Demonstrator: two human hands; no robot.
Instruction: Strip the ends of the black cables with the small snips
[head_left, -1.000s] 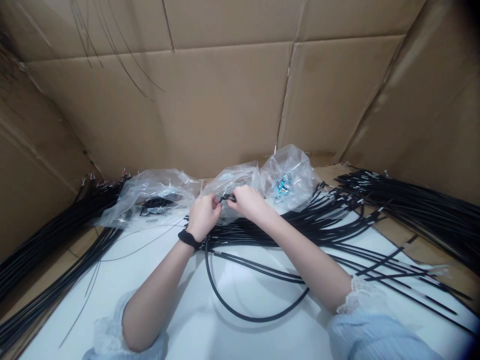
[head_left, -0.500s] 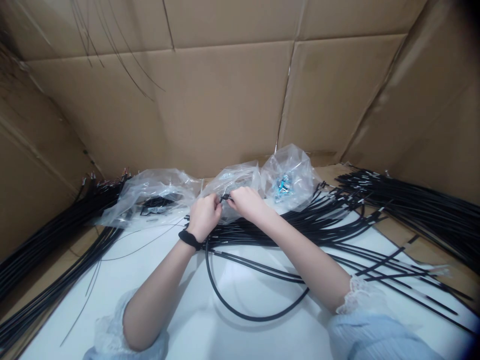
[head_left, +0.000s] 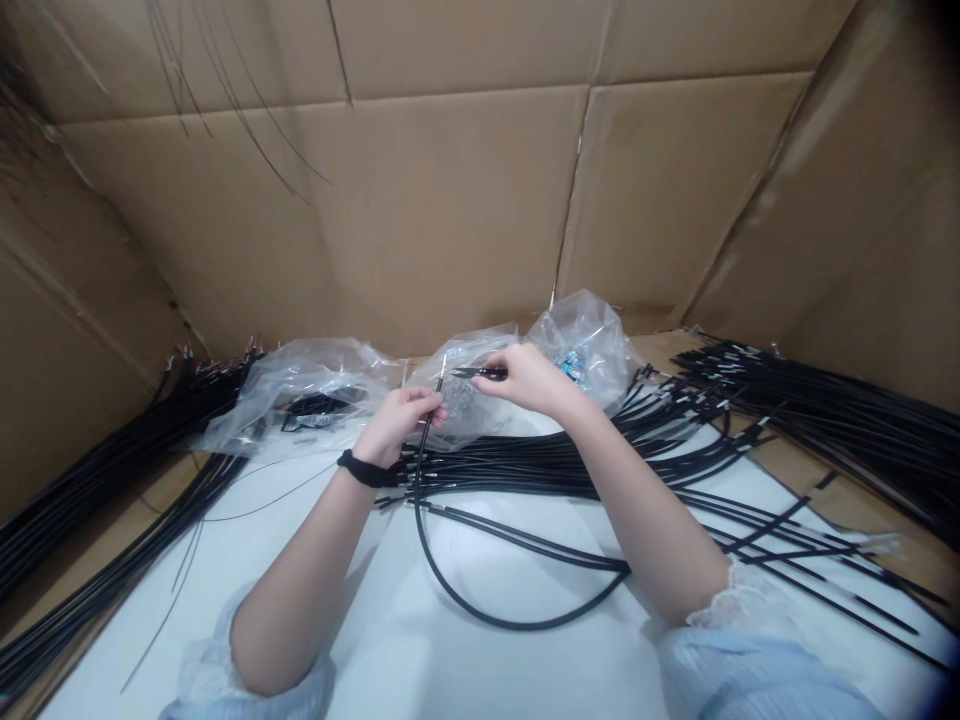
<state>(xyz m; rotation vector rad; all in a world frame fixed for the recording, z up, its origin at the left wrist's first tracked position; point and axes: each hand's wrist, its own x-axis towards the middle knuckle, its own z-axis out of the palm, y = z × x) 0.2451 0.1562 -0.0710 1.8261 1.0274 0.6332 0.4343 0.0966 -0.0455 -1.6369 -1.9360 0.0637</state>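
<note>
My left hand (head_left: 401, 425), a dark band round its wrist, pinches a black cable (head_left: 442, 588) close to its end. That end points up from the fingers and has a thin pale tip. The rest of the cable curves down in a loop to the right, passing by my right forearm. Level with the tip, my right hand (head_left: 529, 378) grips a small dark tool with a thin pointed end (head_left: 481, 373), its point turned left towards the cable. Whether it is small snips or tweezers I cannot make out. A small gap shows between tool and cable.
Bundled black cables (head_left: 517, 465) lie across the white tabletop (head_left: 480, 670) behind the loop. Clear plastic bags (head_left: 330, 362) stand along the back, one with blue pieces (head_left: 571, 365). More cable bundles lie left (head_left: 127, 455) and right (head_left: 840, 420). Cardboard walls (head_left: 450, 200) enclose the space.
My hands have moved apart from where they met. The cable end now stands upright in my left fingers, and the dark tool shows clearly in my right hand, which has risen slightly to the right.
</note>
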